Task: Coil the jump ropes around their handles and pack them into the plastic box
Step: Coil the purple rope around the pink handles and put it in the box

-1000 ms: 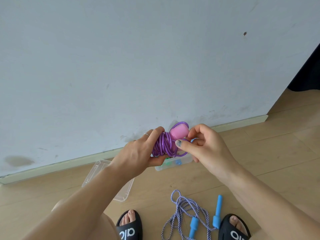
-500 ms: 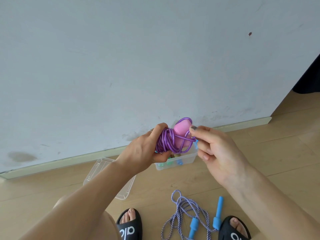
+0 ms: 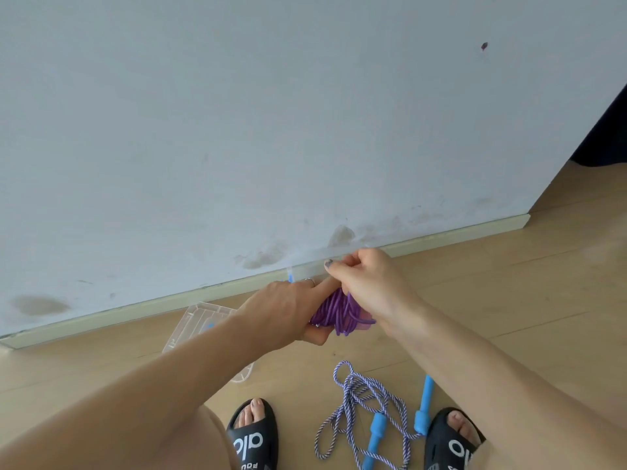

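Purple jump rope (image 3: 339, 312), wound into a tight bundle over its handles, sits between both hands above the wooden floor (image 3: 509, 300), close to the skirting board at the foot of the wall. The left hand (image 3: 288, 310) grips the bundle from the left, thumb beneath and fingers over the top. The right hand (image 3: 364, 283) has its fingers curled down onto the bundle's far end, apparently pinching the last turn of cord. The clear plastic box is mostly hidden behind the hands, so the bundle's place over it cannot be judged. To finish well, I would tuck the loose end under a neighbouring turn and keep the left grip firm, since slick cord like this likely springs loose. A transparent lid (image 3: 200, 320) lies on the floor beyond the left forearm. Nearer the feet, a striped rope with blue handles (image 3: 364, 401) lies uncoiled between two black slides (image 3: 252, 435).
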